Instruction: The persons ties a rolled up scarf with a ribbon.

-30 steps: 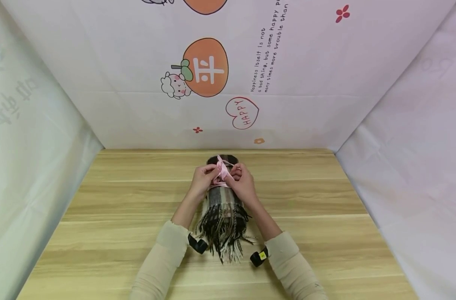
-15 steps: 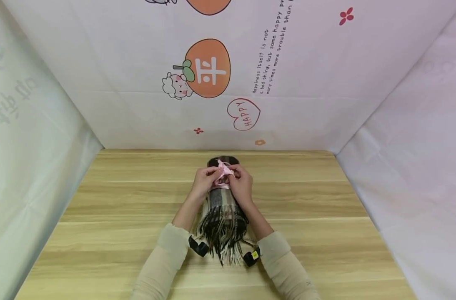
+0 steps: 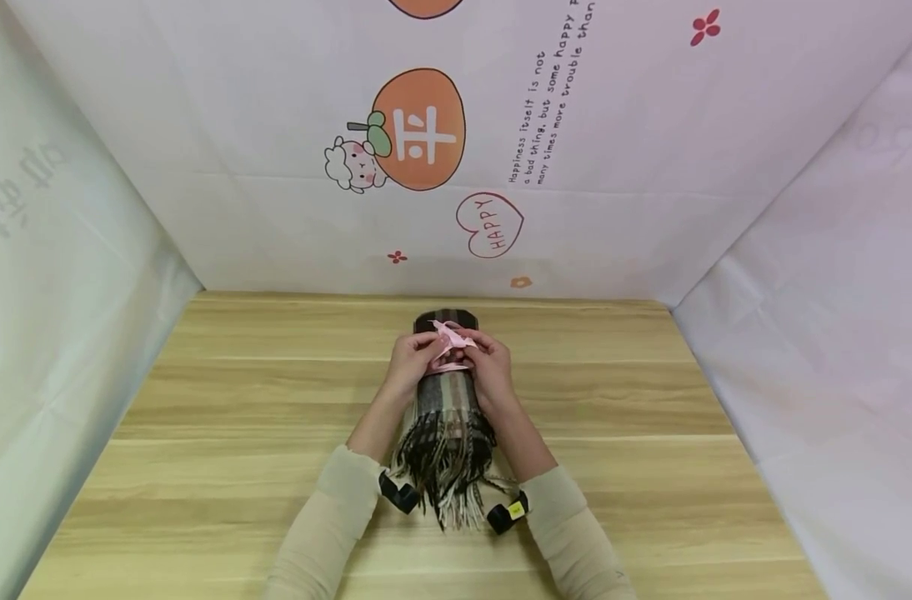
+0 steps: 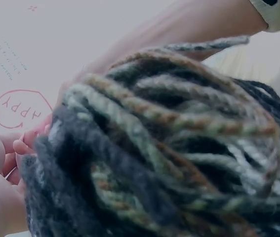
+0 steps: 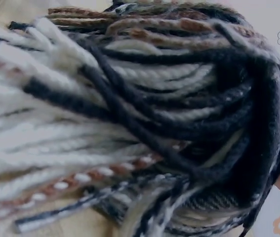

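Observation:
A rolled plaid scarf [image 3: 444, 392] in black, grey and beige lies lengthwise on the table, its fringe [image 3: 448, 475] toward the person. Round its upper part runs a pink ribbon [image 3: 453, 336]. My left hand [image 3: 411, 360] pinches the ribbon from the left side, thumb and fingertips at the knot area. From the right, my right hand [image 3: 490, 362] pinches another part of it. Whether a knot is formed cannot be made out. In both wrist views the fringe [image 4: 179, 128] fills most of the picture and hides the fingertips and ribbon.
The wooden table [image 3: 238, 433] extends on both sides of the scarf. A white printed backdrop [image 3: 276, 233] stands along its far edge, with white sheets [image 3: 816, 275] at left and right. Small black cameras [image 3: 507, 514] are strapped at the wrists.
My right hand has shifted slightly and its fingers have closed in on the ribbon. The ribbon between the hands now slants more toward the right. My left hand has hardly moved.

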### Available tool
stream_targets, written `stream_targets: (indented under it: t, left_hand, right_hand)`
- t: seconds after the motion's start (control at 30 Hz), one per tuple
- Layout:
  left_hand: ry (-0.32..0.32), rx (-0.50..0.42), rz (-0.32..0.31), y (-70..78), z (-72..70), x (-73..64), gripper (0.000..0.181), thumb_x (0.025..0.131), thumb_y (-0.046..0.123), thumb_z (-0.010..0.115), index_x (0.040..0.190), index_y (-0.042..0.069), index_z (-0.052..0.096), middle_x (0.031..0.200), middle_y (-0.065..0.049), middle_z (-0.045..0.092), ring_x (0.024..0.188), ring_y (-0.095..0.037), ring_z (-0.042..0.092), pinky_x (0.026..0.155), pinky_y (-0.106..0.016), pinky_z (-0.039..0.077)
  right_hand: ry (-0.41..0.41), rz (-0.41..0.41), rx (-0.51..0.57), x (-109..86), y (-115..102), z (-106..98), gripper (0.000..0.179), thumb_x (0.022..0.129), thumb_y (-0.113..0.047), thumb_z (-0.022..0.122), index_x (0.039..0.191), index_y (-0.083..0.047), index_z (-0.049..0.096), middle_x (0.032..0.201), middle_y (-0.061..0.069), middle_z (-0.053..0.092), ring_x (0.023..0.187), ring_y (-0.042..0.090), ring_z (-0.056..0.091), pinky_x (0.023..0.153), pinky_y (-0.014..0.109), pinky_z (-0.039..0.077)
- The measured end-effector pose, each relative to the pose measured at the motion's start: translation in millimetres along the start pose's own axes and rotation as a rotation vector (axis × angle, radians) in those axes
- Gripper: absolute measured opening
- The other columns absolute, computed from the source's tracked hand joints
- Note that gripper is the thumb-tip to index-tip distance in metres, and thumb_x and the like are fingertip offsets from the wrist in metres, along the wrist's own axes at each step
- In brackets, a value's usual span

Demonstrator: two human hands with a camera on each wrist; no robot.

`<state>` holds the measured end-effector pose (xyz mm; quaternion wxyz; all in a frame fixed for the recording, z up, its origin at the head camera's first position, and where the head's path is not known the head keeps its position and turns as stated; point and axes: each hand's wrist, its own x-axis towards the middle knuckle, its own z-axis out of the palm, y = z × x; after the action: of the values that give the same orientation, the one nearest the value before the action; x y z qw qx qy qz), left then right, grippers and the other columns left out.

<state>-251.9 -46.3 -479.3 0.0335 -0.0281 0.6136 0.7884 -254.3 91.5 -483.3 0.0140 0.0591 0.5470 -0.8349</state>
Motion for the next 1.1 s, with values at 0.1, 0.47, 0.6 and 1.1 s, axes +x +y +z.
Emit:
stream_targets:
  t: [0.1,0.47,0.6,1.1]
  left_hand:
    - [0.0,-0.01,-0.002,-1.1,-1.4,-0.1,0.015,0.096,0.004,0.064,0.1,-0.008,0.071,0.064,0.007,0.062,0.054,-0.002,0.052,0.052,-0.015,0.044]
    - [-0.007,-0.032,0.009,-1.6,-1.6,-2.8,0.013,0.095,0.005,0.064,0.086,0.006,0.073,0.062,0.006,0.06,0.056,-0.003,0.052,0.052,-0.015,0.044]
    - [-0.018,-0.033,0.018,-3.0,-2.1,-2.5,0.019,0.095,0.005,0.064,0.079,0.011,0.072,0.061,0.006,0.058,0.056,-0.003,0.051,0.052,-0.015,0.044]
    - [-0.016,-0.032,0.01,-3.0,-0.2,-3.6,0.022,0.095,0.005,0.065,0.078,0.017,0.073,0.058,0.008,0.052,0.053,-0.002,0.046,0.051,-0.016,0.041]
  right_hand:
    - [-0.044,0.018,0.08,-0.9,-2,-3,0.029,0.094,0.013,0.05,0.119,0.006,0.064,0.096,-0.001,0.071,0.069,0.006,0.061,0.058,0.016,0.047]
    - [-0.022,0.046,0.236,-1.6,-3,-5,0.025,0.099,0.0,0.056,0.124,0.0,0.059,0.091,-0.002,0.066,0.065,0.004,0.05,0.048,0.013,0.036]
    - [0.01,0.049,0.232,0.0,-1,-5,0.029,0.097,0.004,0.056,0.126,-0.001,0.057,0.085,-0.003,0.064,0.059,0.003,0.049,0.045,0.011,0.033]
    - [0.111,0.101,0.119,7.4,3,-6,0.009,0.102,-0.004,0.053,0.101,-0.004,0.062,0.074,-0.003,0.058,0.051,0.0,0.041,0.041,0.011,0.028]
